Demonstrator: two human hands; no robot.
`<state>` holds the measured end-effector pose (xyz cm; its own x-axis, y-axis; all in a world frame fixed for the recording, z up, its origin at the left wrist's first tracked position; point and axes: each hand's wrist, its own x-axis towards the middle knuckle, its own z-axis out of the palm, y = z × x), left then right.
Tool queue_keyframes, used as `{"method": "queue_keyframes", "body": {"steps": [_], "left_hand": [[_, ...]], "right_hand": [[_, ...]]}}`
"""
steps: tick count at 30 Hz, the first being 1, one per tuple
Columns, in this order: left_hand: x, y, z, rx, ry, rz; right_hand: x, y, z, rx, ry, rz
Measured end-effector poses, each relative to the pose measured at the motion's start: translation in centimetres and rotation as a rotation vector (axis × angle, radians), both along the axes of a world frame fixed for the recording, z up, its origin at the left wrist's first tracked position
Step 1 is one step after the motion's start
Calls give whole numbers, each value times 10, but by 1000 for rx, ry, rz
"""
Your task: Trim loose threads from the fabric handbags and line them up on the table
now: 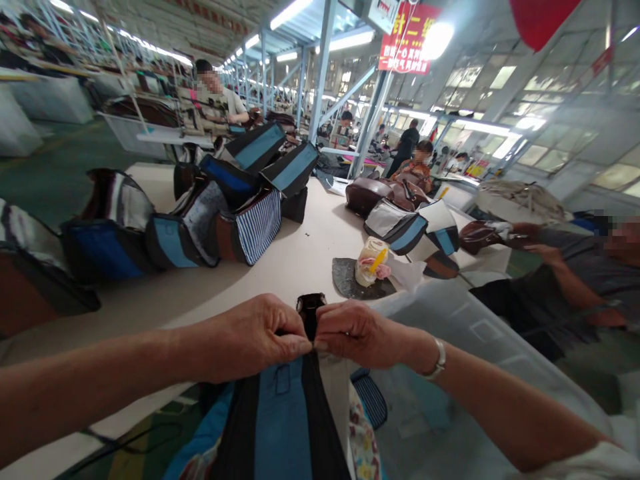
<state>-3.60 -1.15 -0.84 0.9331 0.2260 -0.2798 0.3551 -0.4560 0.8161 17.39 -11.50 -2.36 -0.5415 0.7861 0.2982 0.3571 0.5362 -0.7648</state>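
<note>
Fingers pinched, my left hand (267,337) grips the upper edge of a bag (283,427) with a blue stripe between black bands. My right hand (363,333), wearing a bracelet, pinches the same edge, its fingertips touching those of the left. What exactly lies between the fingertips is too small to make out. A dark brown part with metal fittings (311,303) rises just behind my hands. The bag hangs toward my lap, and its lower end runs out of view.
Several unfinished bags (175,233) crowd the left of the white table (240,287); more bags (400,220) lie at the right back. A pot with a yellow stick (373,262) stands on a dark board. A translucent bin (480,347) is at right. A co-worker (565,280) sits beyond it.
</note>
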Motion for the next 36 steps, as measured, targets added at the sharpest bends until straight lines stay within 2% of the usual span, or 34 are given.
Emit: {"method": "queue_keyframes", "body": {"steps": [2,4,9,12,15,20,26,30,36], "left_hand": [[-1,-1,2,15,-7,-2],[-2,2,7,0,-32,-25],[1,17,17,-76,-23,6],[2,24,15,-92,4,-8],[3,26,10,-125,4,-38],[5,28,6,-225,10,-100],[8,30,7,-256,4,-213],[6,24,11,-132,7,-291],[6,4,24,272,-124,-277]], "right_hand": [[0,-5,-5,34,27,-34],[1,-11,-7,-1,47,-73],[5,-23,-8,-276,252,-141],[2,-27,-8,-485,402,-200],[-4,-28,-3,-566,460,-222],[-5,-28,10,-608,330,-203],[1,-26,12,-690,164,-238],[-1,-25,11,-743,187,-239],[-3,-22,4,-810,282,-178]]}}
